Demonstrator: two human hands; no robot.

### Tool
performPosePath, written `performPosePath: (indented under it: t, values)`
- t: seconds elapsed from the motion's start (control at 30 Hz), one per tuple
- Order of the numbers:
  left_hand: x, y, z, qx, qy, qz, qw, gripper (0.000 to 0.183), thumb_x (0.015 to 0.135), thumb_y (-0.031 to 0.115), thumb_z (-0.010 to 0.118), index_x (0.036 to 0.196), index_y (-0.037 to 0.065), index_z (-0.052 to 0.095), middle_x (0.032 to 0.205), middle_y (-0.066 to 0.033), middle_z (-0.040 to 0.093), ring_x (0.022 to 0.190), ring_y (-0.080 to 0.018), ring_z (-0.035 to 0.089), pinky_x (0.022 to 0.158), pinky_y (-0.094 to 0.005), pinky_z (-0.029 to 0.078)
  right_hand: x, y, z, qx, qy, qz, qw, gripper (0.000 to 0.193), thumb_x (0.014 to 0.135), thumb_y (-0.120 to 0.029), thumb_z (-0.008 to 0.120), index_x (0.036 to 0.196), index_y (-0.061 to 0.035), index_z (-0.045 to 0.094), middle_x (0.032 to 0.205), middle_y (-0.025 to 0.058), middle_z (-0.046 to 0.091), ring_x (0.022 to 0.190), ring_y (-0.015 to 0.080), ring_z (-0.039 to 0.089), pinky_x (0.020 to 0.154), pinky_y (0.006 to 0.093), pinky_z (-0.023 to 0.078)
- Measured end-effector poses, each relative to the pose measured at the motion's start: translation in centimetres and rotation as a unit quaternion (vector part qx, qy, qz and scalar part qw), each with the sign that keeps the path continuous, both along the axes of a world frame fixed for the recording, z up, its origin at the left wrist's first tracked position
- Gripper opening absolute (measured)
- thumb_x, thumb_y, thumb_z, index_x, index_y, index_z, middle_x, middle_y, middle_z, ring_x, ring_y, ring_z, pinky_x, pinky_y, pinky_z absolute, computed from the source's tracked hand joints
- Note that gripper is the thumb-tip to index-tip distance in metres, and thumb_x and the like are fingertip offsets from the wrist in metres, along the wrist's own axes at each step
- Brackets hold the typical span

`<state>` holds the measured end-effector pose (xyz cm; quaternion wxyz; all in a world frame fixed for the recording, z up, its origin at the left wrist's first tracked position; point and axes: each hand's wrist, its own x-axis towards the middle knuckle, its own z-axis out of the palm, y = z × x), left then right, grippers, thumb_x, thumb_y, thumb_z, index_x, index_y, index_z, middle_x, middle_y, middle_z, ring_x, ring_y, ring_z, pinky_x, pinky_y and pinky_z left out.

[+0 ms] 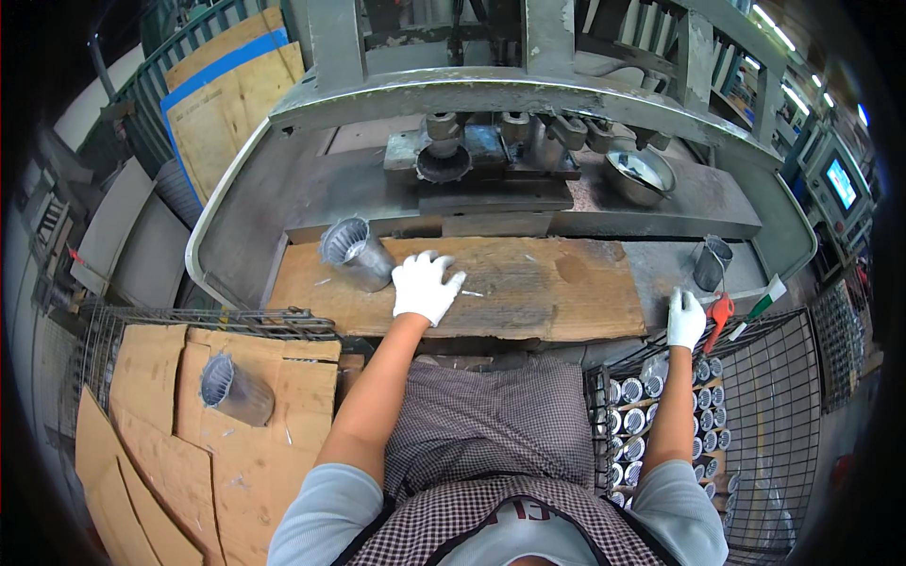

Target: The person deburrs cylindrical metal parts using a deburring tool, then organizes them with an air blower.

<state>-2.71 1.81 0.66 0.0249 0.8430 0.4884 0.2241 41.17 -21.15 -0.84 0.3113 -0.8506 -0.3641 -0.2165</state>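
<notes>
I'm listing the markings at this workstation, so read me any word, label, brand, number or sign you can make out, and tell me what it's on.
Shirt: dark red letters, partly covered by the apron; I won't copy them out.
Screen: lit, but any text is too small to read.
Metal cup beside the left hand: no text visible.
I can make out nothing legible elsewhere.

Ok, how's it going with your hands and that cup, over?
Left hand open beside metal cup. Right hand near red tool. Cup on brown board. Small scrap by left hand.
</notes>
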Motion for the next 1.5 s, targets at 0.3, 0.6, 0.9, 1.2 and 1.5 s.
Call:
performPosePath:
  t: [0.3,0.6,0.9,1.2,1.5]
  values:
    - [0.1,0.2,-0.4,0.016,-0.028,0.033,0.999,0.044,0.086,0.048,0.06,0.117,0.018,0.067,0.126,-0.0099,0.06,0.118,-0.0312,0.052,0.097,-0.0463,0.039,-0.1,0.3,-0.2,0.02,-0.013,0.005,1.0,0.034,0.091,-0.032,0.06,0.075,-0.002,0.062,0.071,0.0205,0.062,0.067,0.0396,0.06,0.062,0.0479,0.045]
    - [0.3,0.3,0.1,-0.007,-0.002,-0.009,1.0,0.037,0.086,0.046,0.06,0.112,0.022,0.071,0.121,-0.0095,0.063,0.114,-0.0322,0.054,0.094,-0.0465,0.042,-0.8,2.7,2.3,0.012,-0.08,-0.015,0.997,0.049,0.084,-0.031,0.069,0.127,-0.0115,0.055,0.126,0.0138,0.057,0.11,0.0338,0.06,0.092,0.0415,0.05]
    - [-0.2,0.3,-0.3,0.008,-0.013,0.002,1.0,0.035,0.085,0.046,0.061,0.11,0.022,0.071,0.12,-0.0091,0.063,0.112,-0.0322,0.055,0.093,-0.0469,0.042,-12.5,23.6,17.5,0.036,-0.06,0.326,0.943,0.03,0.088,-0.032,0.061,0.105,-0.0083,0.067,0.106,0.0195,0.065,0.096,0.038,0.063,0.082,0.0448,0.05]
    - [-0.8,0.8,-1.5,0.047,-0.1,-0.003,0.994,0.029,0.087,0.039,0.063,0.104,0.018,0.072,0.106,-0.008,0.068,0.103,-0.0303,0.06,0.088,-0.0456,0.045,-13.9,25.8,18.7,-0.025,-0.018,0.365,0.93,0.039,0.087,-0.042,0.063,0.095,-0.0052,0.072,0.101,0.0199,0.067,0.096,0.0389,0.063,0.083,0.0443,0.05]
    - [8.5,8.6,9.5,0.061,-0.115,0.153,0.98,0.069,0.082,0.066,0.055,0.12,0.009,0.066,0.115,-0.0176,0.063,0.109,-0.0379,0.057,0.092,-0.0492,0.044,-22.3,14.1,10.9,0.032,-0.046,0.487,0.871,0.018,0.079,-0.028,0.071,0.077,-0.0107,0.07,0.077,0.0102,0.067,0.071,0.0289,0.064,0.065,0.0409,0.05]
